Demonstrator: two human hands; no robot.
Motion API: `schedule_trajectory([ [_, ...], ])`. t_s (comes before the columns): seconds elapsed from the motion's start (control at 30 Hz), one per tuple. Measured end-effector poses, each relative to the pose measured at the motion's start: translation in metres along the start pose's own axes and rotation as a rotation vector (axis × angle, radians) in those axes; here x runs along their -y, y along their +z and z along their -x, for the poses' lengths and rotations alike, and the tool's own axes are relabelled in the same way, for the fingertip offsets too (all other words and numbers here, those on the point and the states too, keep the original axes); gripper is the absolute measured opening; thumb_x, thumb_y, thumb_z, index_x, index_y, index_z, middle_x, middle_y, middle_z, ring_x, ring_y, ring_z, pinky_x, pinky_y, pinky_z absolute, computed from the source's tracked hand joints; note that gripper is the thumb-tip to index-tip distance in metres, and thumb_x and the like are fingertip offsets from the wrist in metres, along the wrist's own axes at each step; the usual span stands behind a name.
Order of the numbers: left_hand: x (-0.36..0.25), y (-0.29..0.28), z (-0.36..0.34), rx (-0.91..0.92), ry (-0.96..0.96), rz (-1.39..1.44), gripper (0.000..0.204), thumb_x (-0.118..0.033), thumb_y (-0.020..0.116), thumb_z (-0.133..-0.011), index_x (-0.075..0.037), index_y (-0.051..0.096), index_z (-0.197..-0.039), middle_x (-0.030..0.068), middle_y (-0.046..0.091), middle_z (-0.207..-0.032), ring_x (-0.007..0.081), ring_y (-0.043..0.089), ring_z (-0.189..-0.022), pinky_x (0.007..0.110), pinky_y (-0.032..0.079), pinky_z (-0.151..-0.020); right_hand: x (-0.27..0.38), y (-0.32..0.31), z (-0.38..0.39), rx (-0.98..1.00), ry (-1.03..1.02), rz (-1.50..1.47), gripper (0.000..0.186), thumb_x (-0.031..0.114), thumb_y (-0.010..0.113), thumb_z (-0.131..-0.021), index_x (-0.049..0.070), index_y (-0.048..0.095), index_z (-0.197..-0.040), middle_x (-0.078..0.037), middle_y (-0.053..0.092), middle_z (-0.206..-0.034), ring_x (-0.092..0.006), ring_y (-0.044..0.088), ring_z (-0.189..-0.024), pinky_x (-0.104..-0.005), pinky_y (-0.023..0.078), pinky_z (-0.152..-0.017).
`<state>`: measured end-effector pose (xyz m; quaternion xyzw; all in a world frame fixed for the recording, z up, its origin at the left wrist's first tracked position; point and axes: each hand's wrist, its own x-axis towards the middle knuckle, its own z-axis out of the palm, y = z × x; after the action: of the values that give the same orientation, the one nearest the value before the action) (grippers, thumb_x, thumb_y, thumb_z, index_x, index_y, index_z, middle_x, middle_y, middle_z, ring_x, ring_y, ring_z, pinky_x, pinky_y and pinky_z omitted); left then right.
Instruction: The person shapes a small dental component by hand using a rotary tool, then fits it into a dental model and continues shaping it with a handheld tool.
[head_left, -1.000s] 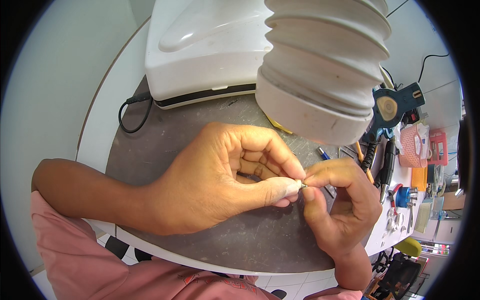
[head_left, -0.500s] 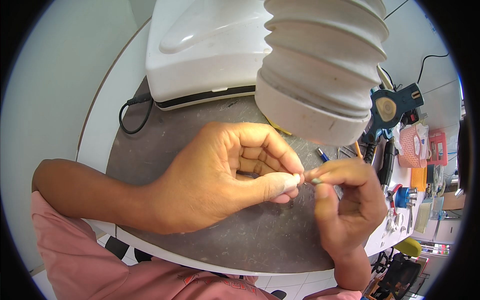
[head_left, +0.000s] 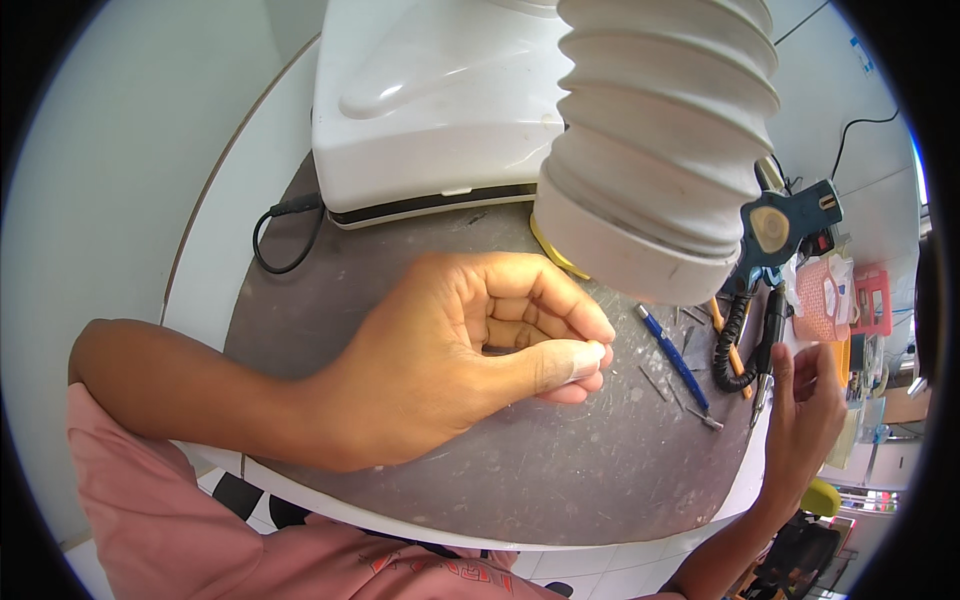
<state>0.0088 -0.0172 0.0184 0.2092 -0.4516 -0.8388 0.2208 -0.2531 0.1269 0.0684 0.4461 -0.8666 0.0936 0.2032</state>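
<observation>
My left hand (head_left: 440,370) is held over the grey work mat (head_left: 500,480), thumb and fingertips pressed together in a pinch. A whitish strip covers part of the thumb tip. Whatever the pinch holds is hidden or too small to name. At the far right, my right hand (head_left: 805,430) is lifted at the table's edge with its fingers apart, and nothing shows in it. It is nearest to a black rotary handpiece (head_left: 770,330) with a metal tip and coiled cord. Between the hands a blue pen-like tool (head_left: 672,357) lies beside several thin metal bits (head_left: 652,383).
A white machine (head_left: 430,150) stands at the back with a black cable (head_left: 262,240). A white ribbed hose (head_left: 660,150) hangs over the mat, near a yellow object (head_left: 555,248). A dark blue holder (head_left: 775,235) and a pink basket (head_left: 822,300) are at the right.
My right hand has left the left fingertips and moved right, to the table's edge. A small greenish thing seen in its fingers no longer shows. The left hand keeps its pinch.
</observation>
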Motion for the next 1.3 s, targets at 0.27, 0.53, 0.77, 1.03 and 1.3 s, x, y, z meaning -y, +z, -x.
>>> schedule_trajectory([
  [0.27, 0.005, -0.009, 0.000, 0.024, 0.035, -0.010, 0.014, 0.000, 0.063, -0.087, 0.005, 0.059, -0.099, 0.0139, 0.063, -0.097, 0.0182, 0.064, -0.088, 0.030, 0.058, -0.078, -0.050, 0.034, -0.014, 0.448, 0.199, -0.303, 0.051, 0.038, 0.062, -0.089, 0.000, 0.046, -0.059, 0.003, 0.035, -0.054, -0.0077, 0.030, -0.053, -0.0299, 0.024, -0.048],
  [0.53, 0.004, -0.004, -0.002, -0.035, 0.009, 0.083, 0.027, 0.000, 0.063, -0.086, 0.004, 0.055, -0.111, 0.0144, 0.063, -0.102, 0.0192, 0.065, -0.092, 0.031, 0.058, -0.080, -0.086, 0.020, 0.019, 0.147, 0.472, -1.996, 0.028, 0.029, 0.052, -0.097, 0.003, 0.042, -0.090, 0.002, 0.039, -0.064, -0.0052, 0.029, -0.042, -0.0209, 0.024, -0.035],
  [0.77, -0.002, -0.009, 0.000, -0.081, -0.051, 0.115, 0.034, 0.005, 0.060, -0.086, 0.004, 0.050, -0.119, 0.0151, 0.063, -0.108, 0.0202, 0.065, -0.094, 0.033, 0.057, -0.083, 0.040, 0.018, 0.029, 0.454, 0.528, -2.313, 0.028, 0.029, 0.052, -0.096, 0.004, 0.042, -0.088, -0.002, 0.035, -0.061, -0.0086, 0.034, -0.046, -0.0218, 0.033, -0.040],
  [1.03, -0.002, -0.004, -0.002, -0.069, -0.041, 0.099, 0.032, 0.005, 0.060, -0.086, 0.005, 0.050, -0.117, 0.0161, 0.063, -0.105, 0.0203, 0.065, -0.094, 0.031, 0.057, -0.082, 0.022, 0.008, 0.014, 0.294, 0.503, -2.504, 0.023, 0.020, 0.047, -0.096, 0.009, 0.037, -0.078, 0.003, 0.029, -0.057, -0.0059, 0.026, -0.045, -0.0233, 0.021, -0.041],
  [1.3, 0.000, -0.001, -0.003, -0.106, 0.003, 0.054, 0.024, 0.000, 0.061, -0.088, 0.005, 0.053, -0.111, 0.0130, 0.062, -0.098, 0.0162, 0.064, -0.087, 0.026, 0.055, -0.077, -0.011, 0.013, 0.011, 0.039, 0.291, -2.450, 0.023, 0.019, 0.051, -0.096, 0.007, 0.044, -0.078, 0.002, 0.032, -0.060, -0.0054, 0.033, -0.050, -0.0209, 0.028, -0.044],
])
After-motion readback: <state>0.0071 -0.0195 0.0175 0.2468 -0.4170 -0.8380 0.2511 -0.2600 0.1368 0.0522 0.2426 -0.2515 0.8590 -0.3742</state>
